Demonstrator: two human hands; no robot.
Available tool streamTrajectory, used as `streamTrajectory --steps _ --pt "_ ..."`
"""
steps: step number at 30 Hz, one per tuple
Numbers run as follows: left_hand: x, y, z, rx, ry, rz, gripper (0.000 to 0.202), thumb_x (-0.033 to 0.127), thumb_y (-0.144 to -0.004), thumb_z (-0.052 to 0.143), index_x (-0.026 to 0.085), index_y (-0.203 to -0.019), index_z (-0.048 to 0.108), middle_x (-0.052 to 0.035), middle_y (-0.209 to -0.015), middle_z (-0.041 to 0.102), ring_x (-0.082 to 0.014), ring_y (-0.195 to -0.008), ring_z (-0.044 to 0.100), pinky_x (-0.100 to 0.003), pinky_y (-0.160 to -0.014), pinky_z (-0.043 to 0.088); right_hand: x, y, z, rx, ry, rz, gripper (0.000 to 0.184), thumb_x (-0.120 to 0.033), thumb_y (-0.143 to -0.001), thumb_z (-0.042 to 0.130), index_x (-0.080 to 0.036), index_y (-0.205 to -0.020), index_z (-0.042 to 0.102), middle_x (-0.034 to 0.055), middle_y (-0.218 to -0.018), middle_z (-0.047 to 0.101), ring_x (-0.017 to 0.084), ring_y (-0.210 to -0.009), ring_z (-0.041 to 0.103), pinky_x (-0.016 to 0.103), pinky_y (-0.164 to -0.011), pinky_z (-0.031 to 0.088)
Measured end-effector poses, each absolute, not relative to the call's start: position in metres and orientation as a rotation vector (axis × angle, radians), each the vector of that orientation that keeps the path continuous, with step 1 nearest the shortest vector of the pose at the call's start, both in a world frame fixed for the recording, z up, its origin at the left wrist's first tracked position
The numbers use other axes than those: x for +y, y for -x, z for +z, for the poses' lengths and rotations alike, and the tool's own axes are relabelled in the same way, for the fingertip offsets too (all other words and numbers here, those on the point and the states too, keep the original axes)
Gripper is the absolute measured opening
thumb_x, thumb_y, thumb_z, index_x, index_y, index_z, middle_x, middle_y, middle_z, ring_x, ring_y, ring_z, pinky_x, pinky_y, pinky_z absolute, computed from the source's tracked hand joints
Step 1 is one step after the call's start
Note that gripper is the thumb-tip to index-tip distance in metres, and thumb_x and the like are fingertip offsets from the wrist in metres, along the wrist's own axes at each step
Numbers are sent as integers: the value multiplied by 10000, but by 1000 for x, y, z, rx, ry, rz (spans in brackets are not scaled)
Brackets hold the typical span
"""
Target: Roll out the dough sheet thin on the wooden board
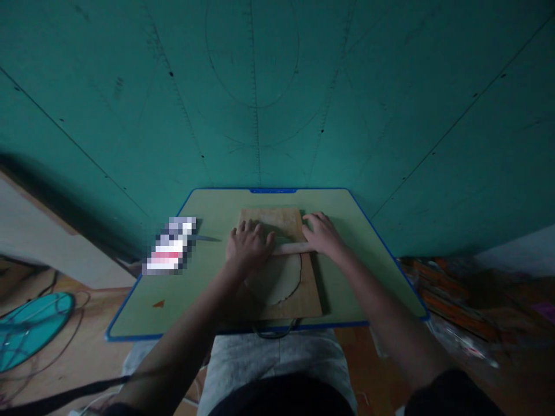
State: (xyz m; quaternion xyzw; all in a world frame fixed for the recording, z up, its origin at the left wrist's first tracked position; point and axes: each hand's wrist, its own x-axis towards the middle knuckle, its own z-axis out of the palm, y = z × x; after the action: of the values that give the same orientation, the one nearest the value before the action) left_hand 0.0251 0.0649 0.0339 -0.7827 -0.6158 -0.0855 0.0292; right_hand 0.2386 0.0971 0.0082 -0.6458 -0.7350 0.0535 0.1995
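Observation:
A flat round sheet of dough [277,280] with an uneven edge lies on a wooden board [310,297]. Across its far part runs a thin pale rolling pin [292,248]. My left hand [250,242] lies over the pin's left end, palm down, its fingers pointing forward and hiding that end. On the right end rests my right hand [321,232], thumb and fingers bent around it just beyond the board's right edge. Part of the dough is hidden behind my left hand and forearm.
The board lies on a small pale table [347,277] with a blue rim. To the left are a blurred-out packet [169,248], a knife-like blade [206,237] and a small orange triangle [159,303]. A green wall [277,144] rises behind; a teal round object [37,323] is on the floor.

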Motion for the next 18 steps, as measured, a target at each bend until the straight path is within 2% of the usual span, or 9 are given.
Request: streamTrajectory --steps 5,9,13,18 --pt "73 -24 34 -1922 2432 -258 430 464 -988 370 169 -1124 652 -174 -1250 636 -332 -1199 560 -474 -925 483 109 -235 11 -2049 1896 158 301 -239 -901 508 -169 -1162 642 139 -1189 620 257 -1149 561 370 -988 423" --pt "52 -24 28 -1836 2381 -341 466 446 -987 391 130 -1229 635 -219 -1364 584 -365 -1281 524 -508 -990 450 85 -240 1 -2118 1794 140 335 -253 -923 474 -169 -1210 625 142 -1221 619 258 -1172 552 390 -1003 428" --pt "23 -23 21 -1780 2360 -412 486 440 -993 400 136 -1320 596 -210 -1421 551 -366 -1324 499 -520 -1056 406 49 -242 -5 -2160 1681 59 361 -260 -963 421 -148 -1245 616 159 -1257 617 266 -1200 548 406 -1018 439" --pt "-4 -16 16 -1667 2420 -456 418 445 -981 455 165 -1229 640 -177 -1410 570 -383 -1313 500 -537 -1017 439 8 -239 0 -2200 1646 -67 374 -280 -1012 355 -167 -1229 638 159 -1288 611 281 -1218 547 438 -1021 449"
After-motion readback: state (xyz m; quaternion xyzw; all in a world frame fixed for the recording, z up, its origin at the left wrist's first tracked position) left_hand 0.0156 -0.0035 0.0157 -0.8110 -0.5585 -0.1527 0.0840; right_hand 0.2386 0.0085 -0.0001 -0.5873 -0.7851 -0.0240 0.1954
